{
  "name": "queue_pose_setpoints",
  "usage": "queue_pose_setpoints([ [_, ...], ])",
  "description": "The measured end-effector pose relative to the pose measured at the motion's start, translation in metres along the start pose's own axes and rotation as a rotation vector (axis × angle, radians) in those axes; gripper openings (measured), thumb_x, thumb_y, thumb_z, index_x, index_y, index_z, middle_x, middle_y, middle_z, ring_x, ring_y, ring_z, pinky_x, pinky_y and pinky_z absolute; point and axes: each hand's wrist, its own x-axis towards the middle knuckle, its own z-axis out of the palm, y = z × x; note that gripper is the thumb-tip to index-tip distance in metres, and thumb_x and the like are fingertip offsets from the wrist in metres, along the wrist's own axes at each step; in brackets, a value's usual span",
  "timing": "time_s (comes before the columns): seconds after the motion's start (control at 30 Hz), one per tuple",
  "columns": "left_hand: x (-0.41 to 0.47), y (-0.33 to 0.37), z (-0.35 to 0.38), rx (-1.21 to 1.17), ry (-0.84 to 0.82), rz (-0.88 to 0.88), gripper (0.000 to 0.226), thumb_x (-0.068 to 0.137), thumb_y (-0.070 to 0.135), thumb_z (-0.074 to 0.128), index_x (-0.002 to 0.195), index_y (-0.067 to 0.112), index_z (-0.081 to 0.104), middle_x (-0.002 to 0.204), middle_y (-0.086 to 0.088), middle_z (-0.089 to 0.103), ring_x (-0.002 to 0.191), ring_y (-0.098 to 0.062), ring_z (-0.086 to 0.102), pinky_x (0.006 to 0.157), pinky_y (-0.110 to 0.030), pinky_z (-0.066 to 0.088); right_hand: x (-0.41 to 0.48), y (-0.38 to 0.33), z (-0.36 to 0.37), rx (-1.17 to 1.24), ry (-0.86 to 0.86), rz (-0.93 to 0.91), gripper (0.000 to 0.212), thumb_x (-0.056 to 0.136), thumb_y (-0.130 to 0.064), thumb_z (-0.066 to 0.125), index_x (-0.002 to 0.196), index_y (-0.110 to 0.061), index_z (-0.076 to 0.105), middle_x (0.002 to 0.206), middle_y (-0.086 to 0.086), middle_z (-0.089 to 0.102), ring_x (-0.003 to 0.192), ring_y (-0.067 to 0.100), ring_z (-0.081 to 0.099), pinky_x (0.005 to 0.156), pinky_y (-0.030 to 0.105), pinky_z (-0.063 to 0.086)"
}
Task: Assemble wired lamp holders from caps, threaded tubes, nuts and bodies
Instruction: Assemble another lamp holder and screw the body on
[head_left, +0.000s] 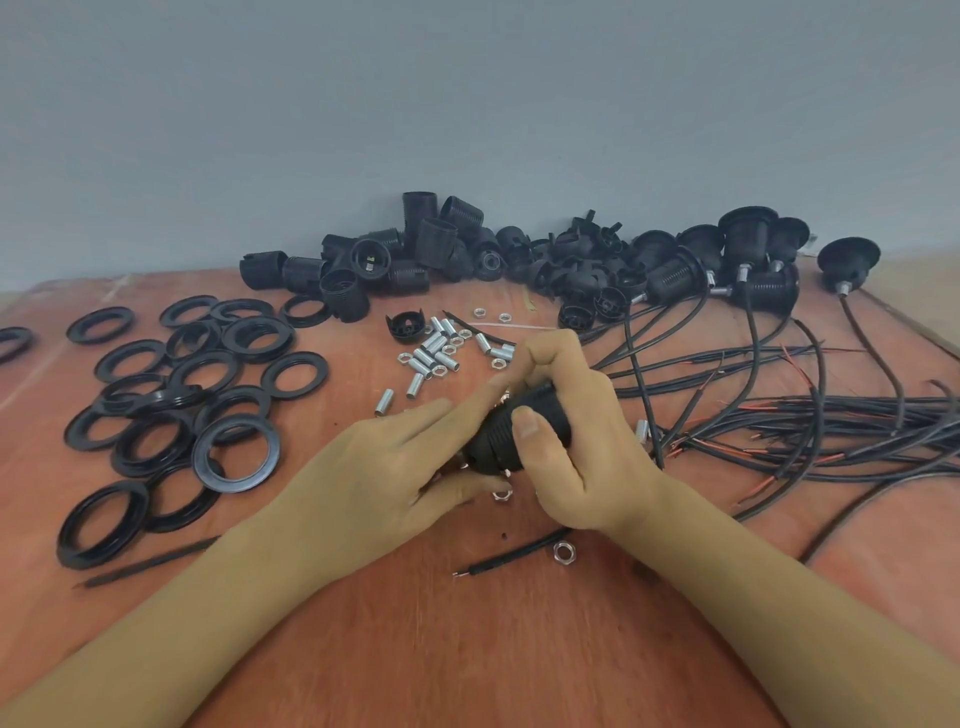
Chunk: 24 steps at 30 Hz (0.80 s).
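Mid-table, both hands on one black lamp holder body.
Right hand (571, 441) grasps the lamp holder body (498, 441), thumb across its ribbed side and fingers curled behind. Left hand (384, 467) lays straight fingers against the body's left end, thumb beneath (a true pinch or only a touch, cannot tell). The body is held just above the table (467, 649), over a few loose nuts (562, 551). Black rings (236, 452) crowd the left side, and cables (831, 415) fan across the right, reaching towards the board's slanting right edge. Bodies (415, 244) and wired holders (748, 249) are heaped along the wall (467, 104). Threaded tubes (436, 353) lie scattered just beyond the hands. Bare board shows between the forearms, apart from a short wire offcut (511, 556) beside a nut, and in a strip between rings and tubes.
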Motion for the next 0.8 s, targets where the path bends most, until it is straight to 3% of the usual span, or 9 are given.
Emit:
queue_pose_setpoints([
  [0.07,0.001,-0.001,0.001,-0.028,-0.044,-0.03,0.063,0.096,0.056,0.04,0.147,0.021,0.027,0.084,0.001,0.064,0.072,-0.011,0.061,0.065,-0.032,0.055,-0.001,0.001,0.002,0.002,-0.033,0.098,0.013,0.09,-0.022,0.04,0.099,-0.013,0.044,0.06,-0.001,0.049,0.05,0.005,0.04,0.053,0.018,0.031],
  [0.17,0.006,-0.002,-0.001,-0.177,0.012,-0.114,0.059,0.095,0.056,0.043,0.144,0.024,0.04,0.093,0.023,0.064,0.082,0.013,0.055,0.075,-0.003,0.041,0.005,-0.002,0.006,0.228,-0.014,0.411,0.014,0.099,-0.026,0.042,0.091,-0.017,0.049,0.065,-0.003,0.047,0.052,0.005,0.041,0.047,0.021,0.036],
  [0.27,0.008,-0.007,-0.005,-0.366,-0.018,-0.238,0.028,0.093,0.063,0.041,0.109,0.047,0.057,0.075,0.023,0.063,0.066,0.005,0.058,0.061,-0.005,0.037,0.014,-0.003,0.007,0.448,-0.108,0.722,0.031,0.102,-0.043,0.045,0.079,-0.024,0.051,0.057,-0.006,0.042,0.039,0.004,0.036,0.038,0.017,0.03],
  [0.33,0.007,-0.008,-0.005,-0.455,-0.051,-0.318,0.025,0.09,0.067,0.042,0.082,0.048,0.057,0.062,0.017,0.059,0.051,-0.001,0.053,0.054,-0.009,0.037,0.015,-0.005,0.007,0.419,-0.153,0.866,0.04,0.097,-0.059,0.044,0.076,-0.024,0.049,0.054,-0.004,0.04,0.036,0.006,0.034,0.038,0.016,0.028],
  [0.37,0.007,-0.008,-0.004,-0.503,-0.076,-0.368,0.028,0.088,0.066,0.045,0.077,0.044,0.058,0.058,0.013,0.057,0.047,-0.002,0.051,0.052,-0.011,0.038,0.016,-0.005,0.007,0.394,-0.156,0.918,0.044,0.096,-0.062,0.042,0.076,-0.023,0.047,0.052,-0.004,0.039,0.035,0.006,0.032,0.038,0.016,0.028],
  [0.5,0.008,-0.007,0.001,-0.594,-0.135,-0.493,0.022,0.091,0.056,0.056,0.073,0.046,0.063,0.053,0.009,0.057,0.044,-0.006,0.053,0.051,-0.013,0.041,0.014,-0.007,0.011,0.208,-0.142,0.949,0.045,0.099,-0.056,0.034,0.077,-0.018,0.044,0.043,-0.011,0.035,0.032,0.004,0.032,0.036,0.016,0.029],
  [0.63,0.005,-0.004,0.004,-0.549,-0.157,-0.504,0.018,0.084,0.051,0.056,0.071,0.042,0.064,0.052,0.009,0.059,0.043,-0.007,0.056,0.05,-0.013,0.043,0.013,-0.008,0.013,0.038,-0.107,0.896,0.041,0.099,-0.053,0.036,0.078,-0.019,0.044,0.05,-0.008,0.04,0.033,0.003,0.035,0.035,0.017,0.031],
  [0.73,0.005,-0.002,0.004,-0.48,-0.118,-0.495,0.024,0.087,0.053,0.057,0.07,0.036,0.059,0.051,0.012,0.057,0.043,-0.002,0.051,0.049,-0.013,0.038,0.014,-0.013,0.013,0.074,-0.134,0.944,0.041,0.098,-0.057,0.035,0.083,-0.021,0.046,0.054,-0.005,0.042,0.034,0.003,0.038,0.035,0.016,0.033],
  [0.8,0.008,-0.002,0.003,-0.402,-0.07,-0.463,0.025,0.09,0.057,0.058,0.082,0.034,0.065,0.06,0.015,0.061,0.054,-0.002,0.056,0.053,-0.014,0.04,0.016,-0.016,0.01,0.167,-0.122,0.972,0.041,0.096,-0.062,0.036,0.085,-0.023,0.047,0.054,-0.006,0.042,0.036,0.005,0.038,0.036,0.015,0.032],
])
